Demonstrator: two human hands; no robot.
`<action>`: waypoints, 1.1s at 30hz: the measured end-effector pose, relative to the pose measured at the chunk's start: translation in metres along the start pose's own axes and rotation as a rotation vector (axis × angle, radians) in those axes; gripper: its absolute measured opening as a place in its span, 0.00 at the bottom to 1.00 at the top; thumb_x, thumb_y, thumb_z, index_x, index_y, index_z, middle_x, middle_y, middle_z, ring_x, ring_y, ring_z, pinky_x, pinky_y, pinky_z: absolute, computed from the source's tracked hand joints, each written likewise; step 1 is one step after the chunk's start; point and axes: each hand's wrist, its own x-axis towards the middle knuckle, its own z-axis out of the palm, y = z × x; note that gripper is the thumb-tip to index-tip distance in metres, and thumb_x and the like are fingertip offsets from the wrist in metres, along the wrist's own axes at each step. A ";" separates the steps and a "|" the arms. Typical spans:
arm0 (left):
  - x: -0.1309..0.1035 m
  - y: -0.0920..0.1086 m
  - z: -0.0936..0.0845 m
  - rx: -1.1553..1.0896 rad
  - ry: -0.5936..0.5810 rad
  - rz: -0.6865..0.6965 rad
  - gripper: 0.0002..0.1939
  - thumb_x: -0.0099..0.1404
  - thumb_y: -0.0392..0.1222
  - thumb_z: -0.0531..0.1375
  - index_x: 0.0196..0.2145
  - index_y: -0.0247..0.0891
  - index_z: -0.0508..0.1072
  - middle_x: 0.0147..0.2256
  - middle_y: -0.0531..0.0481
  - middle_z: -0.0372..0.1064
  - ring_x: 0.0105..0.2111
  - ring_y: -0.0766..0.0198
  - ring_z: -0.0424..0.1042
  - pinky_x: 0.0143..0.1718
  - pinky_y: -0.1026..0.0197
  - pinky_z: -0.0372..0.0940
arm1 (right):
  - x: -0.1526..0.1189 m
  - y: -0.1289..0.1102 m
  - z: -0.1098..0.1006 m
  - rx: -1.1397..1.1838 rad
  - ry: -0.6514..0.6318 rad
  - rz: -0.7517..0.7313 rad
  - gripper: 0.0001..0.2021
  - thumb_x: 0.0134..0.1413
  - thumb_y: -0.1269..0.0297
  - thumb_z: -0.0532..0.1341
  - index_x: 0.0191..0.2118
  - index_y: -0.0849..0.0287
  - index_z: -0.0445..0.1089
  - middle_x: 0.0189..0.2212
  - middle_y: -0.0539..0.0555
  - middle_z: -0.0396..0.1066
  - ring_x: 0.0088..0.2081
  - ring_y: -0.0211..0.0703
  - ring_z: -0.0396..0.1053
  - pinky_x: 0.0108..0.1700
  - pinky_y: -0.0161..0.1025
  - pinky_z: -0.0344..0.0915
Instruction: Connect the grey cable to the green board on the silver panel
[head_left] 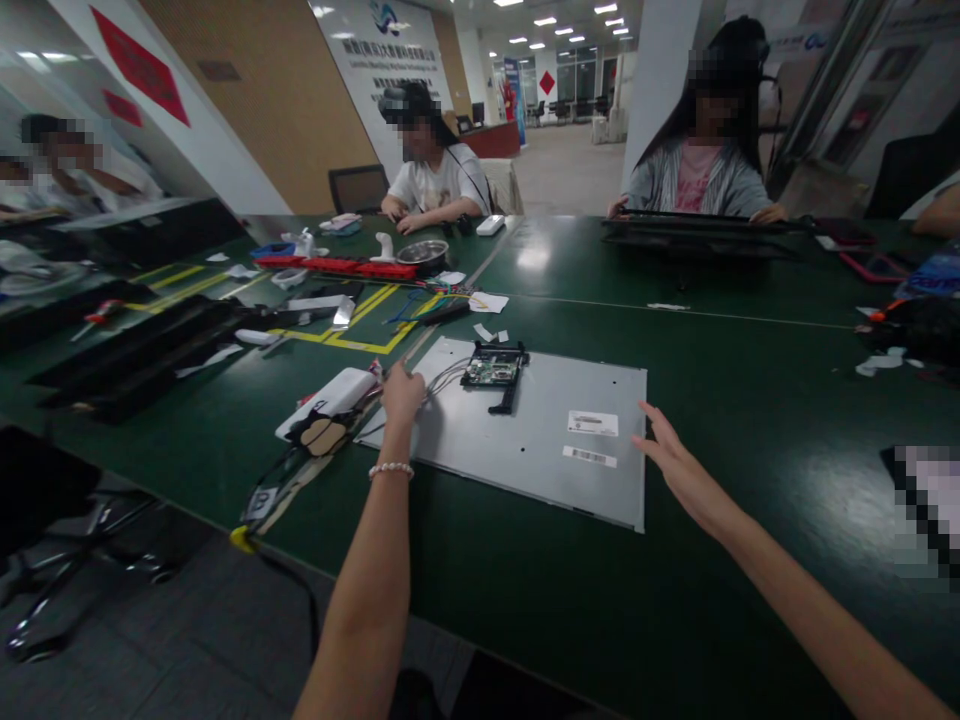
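Nearest the camera: 2 bare forearms (367, 610) reach over the green table (750, 420), a beaded bracelet (391, 469) at the left wrist. Hands well apart, at opposite ends of a flat grey panel (480, 460). Left hand (403, 392): fingers curled, beside the cables (444, 378); cannot tell whether it grips them. Right hand (667, 458): fingers extended, slightly parted, nothing held, at the panel's right edge; contact unclear. Panel lies flat on the table, bearing 2 white labels (592, 423) and 1 circuit board (493, 372).
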 end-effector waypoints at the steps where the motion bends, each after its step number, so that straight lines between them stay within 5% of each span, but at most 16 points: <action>1: 0.002 -0.002 0.002 -0.019 -0.007 -0.008 0.29 0.65 0.40 0.49 0.63 0.31 0.61 0.56 0.35 0.69 0.56 0.45 0.68 0.57 0.47 0.61 | 0.001 -0.001 -0.001 0.023 -0.006 -0.014 0.33 0.68 0.54 0.41 0.73 0.52 0.27 0.72 0.59 0.39 0.69 0.49 0.47 0.64 0.54 0.52; 5: 0.006 -0.007 0.006 -0.058 -0.013 -0.003 0.27 0.65 0.38 0.50 0.62 0.32 0.62 0.57 0.37 0.68 0.57 0.49 0.67 0.58 0.49 0.61 | -0.003 -0.015 -0.001 0.378 0.005 -0.070 0.33 0.68 0.55 0.39 0.73 0.52 0.24 0.71 0.52 0.44 0.69 0.42 0.49 0.66 0.48 0.51; 8: 0.005 -0.007 0.006 -0.081 -0.002 -0.003 0.27 0.65 0.37 0.50 0.62 0.31 0.62 0.56 0.39 0.68 0.56 0.51 0.68 0.57 0.53 0.61 | -0.010 -0.024 -0.001 0.887 0.051 0.000 0.38 0.63 0.50 0.51 0.73 0.47 0.33 0.70 0.48 0.49 0.69 0.47 0.50 0.68 0.50 0.50; 11: -0.003 -0.001 0.000 -0.058 0.022 -0.014 0.27 0.65 0.38 0.51 0.61 0.32 0.63 0.53 0.38 0.71 0.55 0.50 0.69 0.56 0.52 0.62 | -0.016 -0.022 -0.006 1.085 0.052 0.058 0.40 0.59 0.47 0.54 0.72 0.46 0.36 0.69 0.47 0.52 0.69 0.50 0.49 0.69 0.53 0.47; 16: -0.025 0.017 -0.011 0.078 0.028 0.036 0.23 0.65 0.39 0.53 0.56 0.35 0.69 0.49 0.38 0.74 0.50 0.48 0.72 0.52 0.50 0.65 | -0.028 0.003 -0.022 1.066 0.091 0.085 0.38 0.60 0.46 0.51 0.72 0.45 0.39 0.69 0.49 0.52 0.70 0.48 0.46 0.70 0.52 0.41; 24: -0.047 0.039 -0.021 0.188 -0.101 0.091 0.18 0.64 0.43 0.53 0.44 0.36 0.78 0.44 0.39 0.77 0.47 0.50 0.74 0.46 0.58 0.66 | -0.050 0.048 -0.066 0.994 0.194 0.223 0.34 0.59 0.41 0.47 0.69 0.45 0.50 0.66 0.56 0.58 0.68 0.49 0.52 0.68 0.52 0.48; 33: -0.079 0.075 -0.011 0.457 -0.213 0.296 0.22 0.68 0.46 0.49 0.39 0.31 0.80 0.41 0.31 0.77 0.42 0.45 0.76 0.43 0.53 0.69 | -0.056 0.088 -0.085 0.906 0.334 0.279 0.36 0.56 0.41 0.53 0.68 0.47 0.51 0.65 0.59 0.59 0.66 0.52 0.55 0.67 0.51 0.52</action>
